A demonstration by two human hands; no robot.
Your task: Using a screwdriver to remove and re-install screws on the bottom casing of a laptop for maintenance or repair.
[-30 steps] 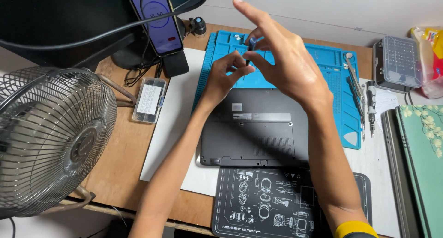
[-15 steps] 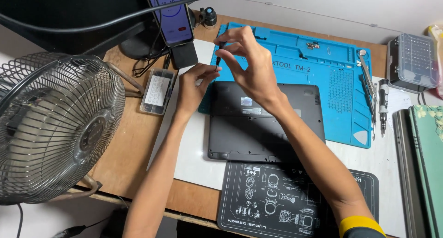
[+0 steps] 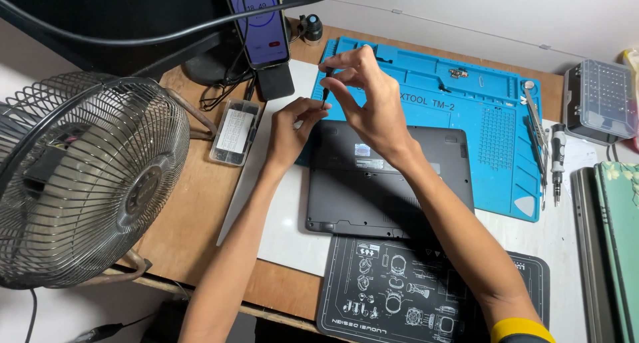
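Our right hand's (image 3: 373, 103) fingers (image 3: 339, 58) pinch a screwdriver (image 3: 326, 87) upright at the laptop's (image 3: 389, 190) far left corner; our left hand's (image 3: 293, 127) fingertips press together beside its tip. A clear box (image 3: 234, 131) of small parts lies left of the laptop.

Bright, even light — sharp, soft shadows throughout.

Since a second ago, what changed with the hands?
Both hands shifted from the middle of the blue mat to the laptop's top-left corner. Right hand pinches a small screwdriver upright there; left hand steadies beside it. Laptop, mat and fan unmoved.
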